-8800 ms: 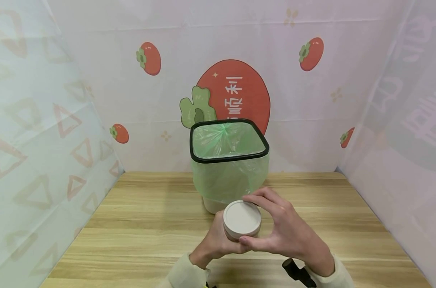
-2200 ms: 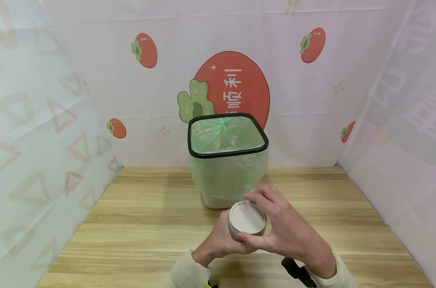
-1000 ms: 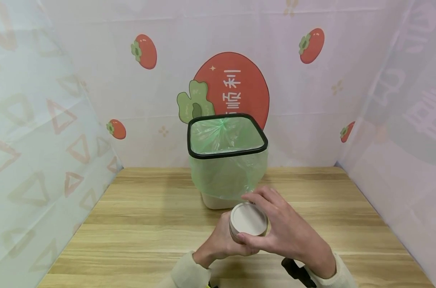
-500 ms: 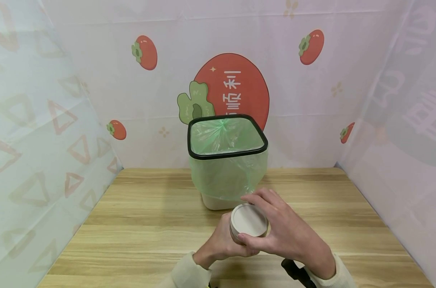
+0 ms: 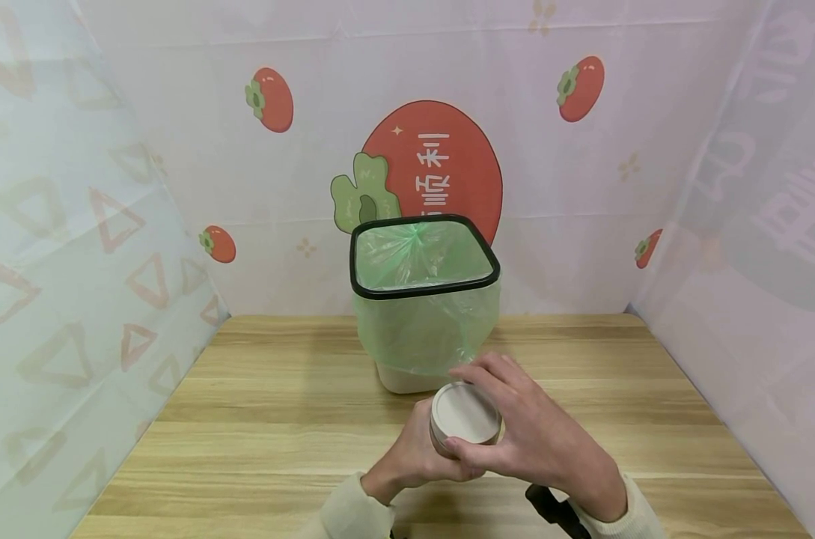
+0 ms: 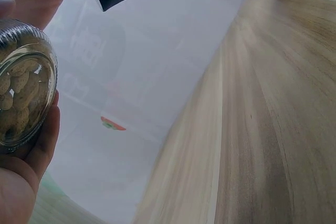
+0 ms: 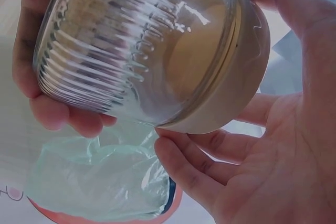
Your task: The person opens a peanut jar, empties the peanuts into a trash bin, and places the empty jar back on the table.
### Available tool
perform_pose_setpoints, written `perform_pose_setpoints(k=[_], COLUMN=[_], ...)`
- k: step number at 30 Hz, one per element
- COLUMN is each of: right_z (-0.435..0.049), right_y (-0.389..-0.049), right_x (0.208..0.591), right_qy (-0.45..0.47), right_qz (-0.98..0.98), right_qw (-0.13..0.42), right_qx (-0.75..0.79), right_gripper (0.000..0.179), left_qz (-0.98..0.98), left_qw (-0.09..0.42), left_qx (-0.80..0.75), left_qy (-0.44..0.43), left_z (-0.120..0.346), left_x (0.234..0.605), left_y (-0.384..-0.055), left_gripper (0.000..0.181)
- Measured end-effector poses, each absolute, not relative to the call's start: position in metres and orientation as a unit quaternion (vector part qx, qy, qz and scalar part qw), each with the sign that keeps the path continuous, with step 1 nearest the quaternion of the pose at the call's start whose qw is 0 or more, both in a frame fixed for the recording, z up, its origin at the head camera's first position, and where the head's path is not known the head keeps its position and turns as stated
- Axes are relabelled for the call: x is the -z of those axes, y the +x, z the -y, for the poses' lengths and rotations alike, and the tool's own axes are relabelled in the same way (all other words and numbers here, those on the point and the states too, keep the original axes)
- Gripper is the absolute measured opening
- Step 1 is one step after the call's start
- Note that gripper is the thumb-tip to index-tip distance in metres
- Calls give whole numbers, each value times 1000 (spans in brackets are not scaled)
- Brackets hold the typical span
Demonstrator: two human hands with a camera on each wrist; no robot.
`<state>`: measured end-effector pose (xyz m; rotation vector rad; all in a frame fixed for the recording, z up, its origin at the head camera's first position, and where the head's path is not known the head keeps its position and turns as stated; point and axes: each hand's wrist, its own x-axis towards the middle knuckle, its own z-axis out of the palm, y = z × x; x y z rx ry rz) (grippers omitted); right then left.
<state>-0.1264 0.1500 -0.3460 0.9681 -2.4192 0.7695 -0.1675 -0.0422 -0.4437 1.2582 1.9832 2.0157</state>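
A ribbed glass jar (image 7: 100, 51) with an off-white lid (image 5: 465, 413) is held up over the front middle of the table. My left hand (image 5: 417, 451) grips the jar's body from the left, its fingers wrapped round the glass in the right wrist view. Thumb and fingers of my right hand (image 5: 531, 427) hold the lid by its rim from the right. The lid sits on the jar. Through the glass base of the jar (image 6: 23, 95), several brownish oval pieces show in the left wrist view. In the head view the hands and lid hide most of the glass.
A bin with a black rim (image 5: 426, 290) and a green plastic liner (image 5: 427, 333) stands just behind the hands on the wooden table (image 5: 266, 419). Printed cloth (image 5: 313, 150) hangs behind and along both sides.
Since the earliest frame, both hands and the jar have shifted slightly right, still gripping jar and lid. Over the last second they stay almost still. The bin has stayed in place.
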Motion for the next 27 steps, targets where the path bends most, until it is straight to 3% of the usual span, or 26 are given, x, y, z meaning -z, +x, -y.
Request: perform_pose_setpoints(k=[27], right_z=[-150], right_y=[-127], right_x=[346], right_qy=[361], right_qz=[866], right_qw=[213], right_qx=[-273], right_gripper=[59], left_qz=[-651], left_qw=[19], left_qx=[-640], left_qy=[408], left_z=[41], left_x=[445], left_y=[-168], left_gripper=[68])
